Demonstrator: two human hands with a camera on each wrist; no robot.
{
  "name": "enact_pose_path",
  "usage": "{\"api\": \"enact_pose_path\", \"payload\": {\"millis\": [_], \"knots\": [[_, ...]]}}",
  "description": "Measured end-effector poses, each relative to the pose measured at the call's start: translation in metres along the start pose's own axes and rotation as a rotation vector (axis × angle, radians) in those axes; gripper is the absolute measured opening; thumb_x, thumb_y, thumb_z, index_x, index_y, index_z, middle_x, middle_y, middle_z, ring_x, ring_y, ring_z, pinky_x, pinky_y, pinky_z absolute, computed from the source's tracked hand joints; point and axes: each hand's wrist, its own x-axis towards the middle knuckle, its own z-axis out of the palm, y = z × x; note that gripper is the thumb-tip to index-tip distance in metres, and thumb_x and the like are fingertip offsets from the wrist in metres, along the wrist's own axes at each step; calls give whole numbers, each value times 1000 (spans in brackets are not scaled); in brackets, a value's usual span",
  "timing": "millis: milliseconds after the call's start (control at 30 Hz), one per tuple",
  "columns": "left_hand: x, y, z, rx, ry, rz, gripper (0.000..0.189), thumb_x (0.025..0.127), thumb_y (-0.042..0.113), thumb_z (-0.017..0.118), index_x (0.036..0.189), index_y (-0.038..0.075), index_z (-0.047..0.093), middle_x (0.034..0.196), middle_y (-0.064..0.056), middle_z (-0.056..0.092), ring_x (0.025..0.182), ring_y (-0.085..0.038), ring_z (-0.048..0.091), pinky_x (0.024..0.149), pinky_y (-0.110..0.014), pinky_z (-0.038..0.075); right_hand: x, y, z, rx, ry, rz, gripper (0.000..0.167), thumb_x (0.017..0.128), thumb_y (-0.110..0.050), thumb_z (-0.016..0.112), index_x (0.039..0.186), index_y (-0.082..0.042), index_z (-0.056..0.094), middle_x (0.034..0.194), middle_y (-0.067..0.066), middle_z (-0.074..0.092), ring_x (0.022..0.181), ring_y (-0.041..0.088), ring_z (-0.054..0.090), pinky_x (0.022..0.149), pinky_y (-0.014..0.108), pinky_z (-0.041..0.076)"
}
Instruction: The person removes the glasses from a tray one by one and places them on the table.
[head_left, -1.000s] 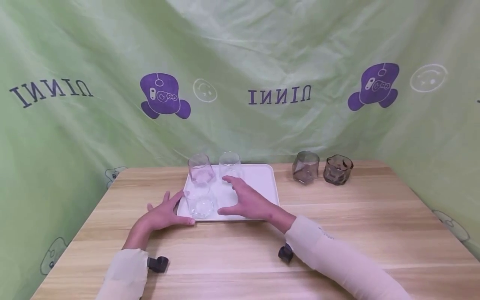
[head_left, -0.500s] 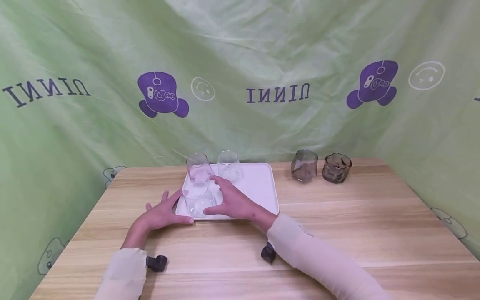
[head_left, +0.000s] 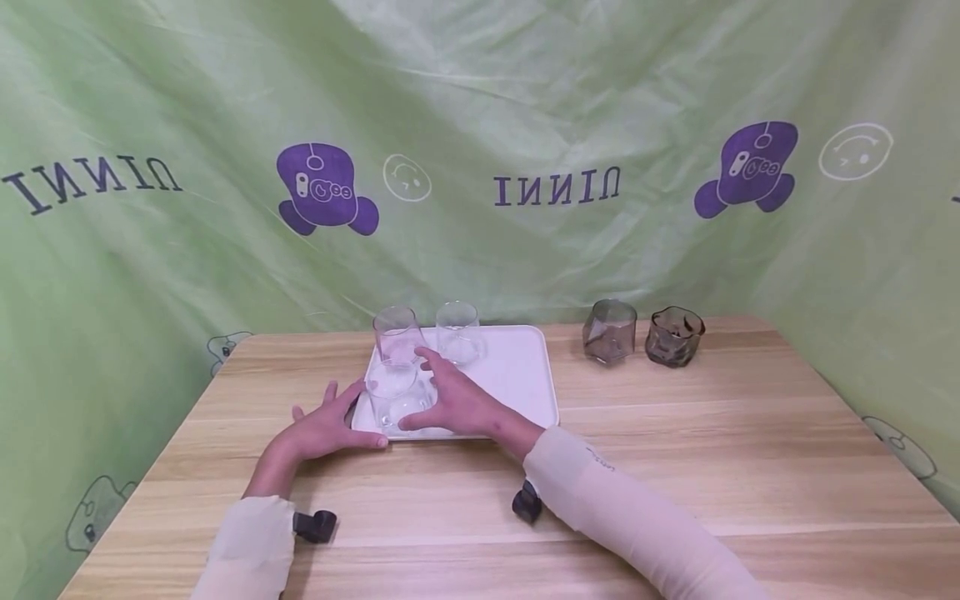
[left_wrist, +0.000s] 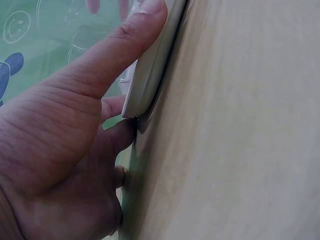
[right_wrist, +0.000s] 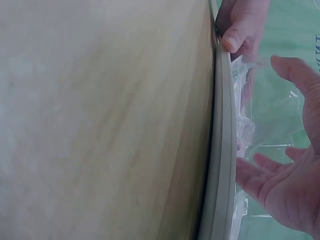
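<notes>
White along its rim, the tray (head_left: 517, 379) meets the left hand (head_left: 318, 432) at its near-left corner: thumb laid on the near edge, other fingers spread by the left edge. Over the tray's near part, the right hand (head_left: 461, 402) is wide, thumb and fingers well apart, just beside the near clear glass (head_left: 393, 390), which stands at the tray's near-left. Farther back on the tray are the far-left glass (head_left: 397, 332) and, to its right, another clear glass (head_left: 457, 329). Right of the tray, on the wooden table (head_left: 675, 467), stand a smoky tumbler (head_left: 610, 335) and a wavy dark glass (head_left: 675, 337).

A careless sweep of the right fingers could knock the near glass into the one behind, and a push on the corner could slide the tray. Whether the right fingertips touch glass, or the left fingers reach under the tray, I cannot tell; both forearms are cut off.
</notes>
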Motion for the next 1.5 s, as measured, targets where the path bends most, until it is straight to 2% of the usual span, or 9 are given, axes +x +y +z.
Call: {"api": "enact_pose_path", "payload": {"millis": [167, 433, 933, 1267, 1500], "knots": [[0, 0, 0, 3, 1, 1, 117, 78, 57, 85, 163, 8, 22, 166, -27, 19, 150, -54, -10, 97, -85, -16, 3, 0, 4, -29, -4, -18, 110, 79, -38, 91, 162, -10, 23, 156, 12, 43, 136, 24, 50, 111, 37, 41], [0, 0, 1, -6, 0, 4, 115, 78, 57, 85, 163, 9, 24, 166, -27, 19, 150, -53, -11, 97, -85, -16, 5, -2, 7, -51, 4, -30, 102, 80, -34, 90, 158, -8, 30, 141, 15, 56, 129, 21, 54, 107, 36, 44], [2, 0, 0, 2, 1, 15, 115, 78, 57, 85, 163, 8, 24, 166, -26, 19, 150, -54, -11, 96, -85, -17, 4, -7, 7, -73, 12, -51, 89, 84, -30, 87, 155, -5, 39, 136, 16, 59, 125, 22, 56, 107, 34, 44], [2, -1, -1, 4, 2, 14, 111, 78, 57, 85, 160, 9, 29, 167, -26, 16, 150, -54, -11, 95, -86, -16, 2, -7, 5, -115, 11, -68, 90, 85, -31, 85, 156, -4, 36, 136, 16, 60, 127, 22, 55, 108, 35, 43], [1, 0, 0, 15, 2, 2, 107, 77, 59, 85, 158, 14, 33, 167, -27, 17, 150, -54, -10, 96, -86, -15, -6, -7, -4, -113, 27, -43, 93, 87, -32, 83, 159, -4, 30, 142, 16, 56, 131, 22, 53, 111, 37, 41]]}}
